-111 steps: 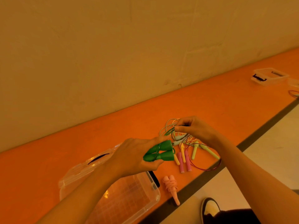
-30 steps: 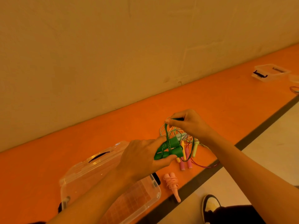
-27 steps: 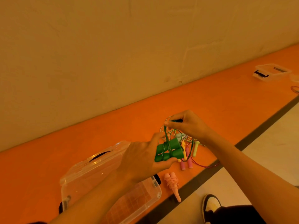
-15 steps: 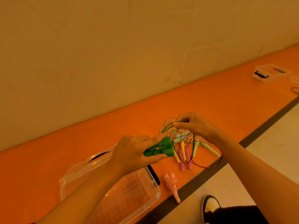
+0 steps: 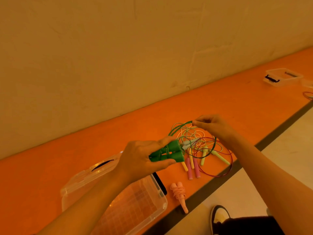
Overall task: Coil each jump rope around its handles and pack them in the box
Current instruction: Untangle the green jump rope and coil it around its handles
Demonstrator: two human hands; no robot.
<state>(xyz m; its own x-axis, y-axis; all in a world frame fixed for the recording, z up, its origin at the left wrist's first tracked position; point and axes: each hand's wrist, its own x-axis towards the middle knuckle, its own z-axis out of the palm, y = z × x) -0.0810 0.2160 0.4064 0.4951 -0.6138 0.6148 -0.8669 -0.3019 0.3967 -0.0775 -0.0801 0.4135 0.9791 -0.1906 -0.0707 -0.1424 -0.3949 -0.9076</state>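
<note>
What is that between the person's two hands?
Head view: a green cord runs from the green handles in the left hand up to the pinching right hand, above the loose rope pile.

Head-worn view, angled down, near orange counter [image 5: 50,167]

the green jump rope [image 5: 166,152] has its two handles side by side with a few cord turns round them, gripped in the left hand [image 5: 140,160]; its loose cord is pinched by the right hand [image 5: 213,127]. a coiled pink rope [image 5: 179,193] lies just beside the open clear box [image 5: 144,206]; the tangled ropes [image 5: 194,164] lie nearby.
</note>
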